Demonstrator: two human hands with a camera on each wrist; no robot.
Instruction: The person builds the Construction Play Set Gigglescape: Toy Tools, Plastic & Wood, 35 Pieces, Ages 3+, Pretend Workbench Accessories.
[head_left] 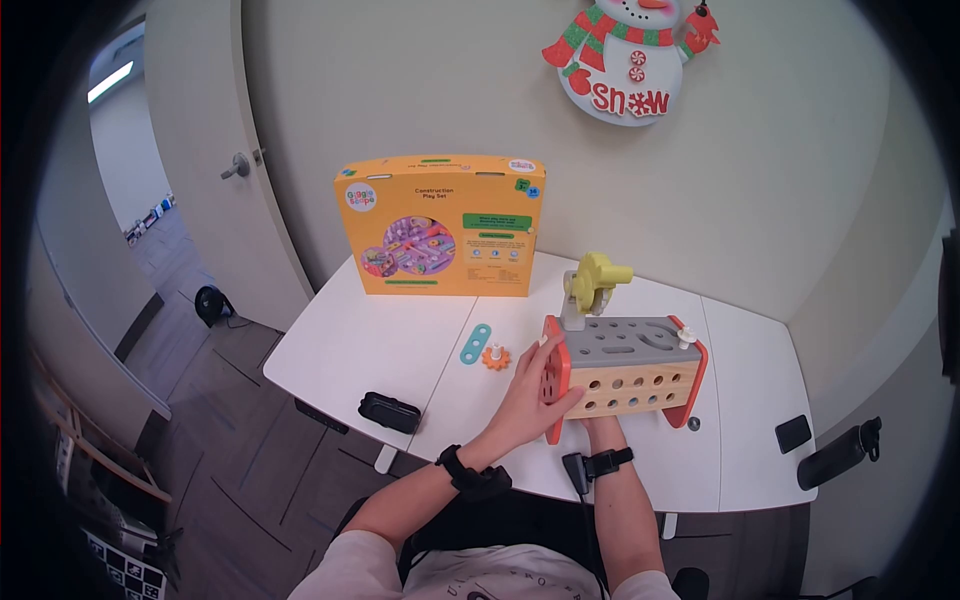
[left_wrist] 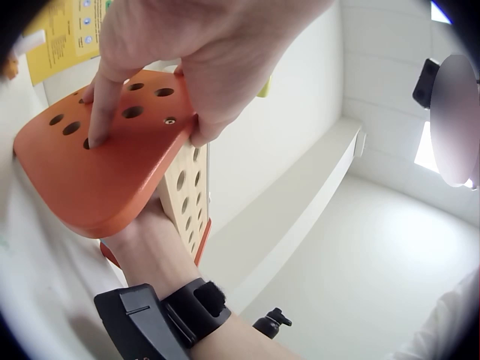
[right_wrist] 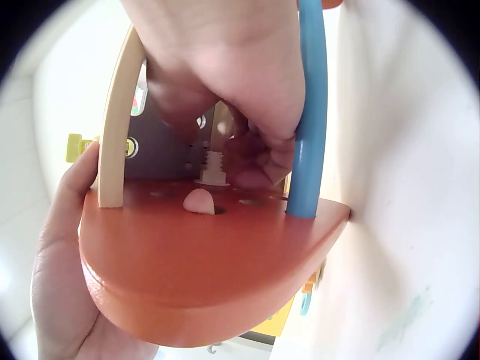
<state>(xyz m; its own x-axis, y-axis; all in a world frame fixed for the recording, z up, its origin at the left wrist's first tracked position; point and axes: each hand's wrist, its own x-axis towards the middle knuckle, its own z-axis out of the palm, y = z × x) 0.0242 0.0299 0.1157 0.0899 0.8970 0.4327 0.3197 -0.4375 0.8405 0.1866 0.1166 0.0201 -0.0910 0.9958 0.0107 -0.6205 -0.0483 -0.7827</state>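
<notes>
The toy workbench (head_left: 625,385) has a grey top, holed wooden sides and orange-red end panels. My left hand (head_left: 528,400) holds its left end panel (left_wrist: 90,180), thumb at the front corner. One of its fingertips (right_wrist: 199,201) pokes through a panel hole to the inside. My right hand (right_wrist: 225,67) reaches inside from underneath, between a wooden side and a blue side (right_wrist: 311,112). Its curled fingers lie right beside a white threaded bolt (right_wrist: 214,169) at the panel's inner face; I cannot tell whether they grip it. A yellow-green piece (head_left: 597,283) stands on a grey bracket on top.
Left of the workbench lie a teal holed strip (head_left: 476,343) and an orange gear (head_left: 496,356). A yellow box (head_left: 440,240) stands behind. A black case (head_left: 390,411) sits at the front edge; a phone (head_left: 793,433) and black bottle (head_left: 840,455) are at right.
</notes>
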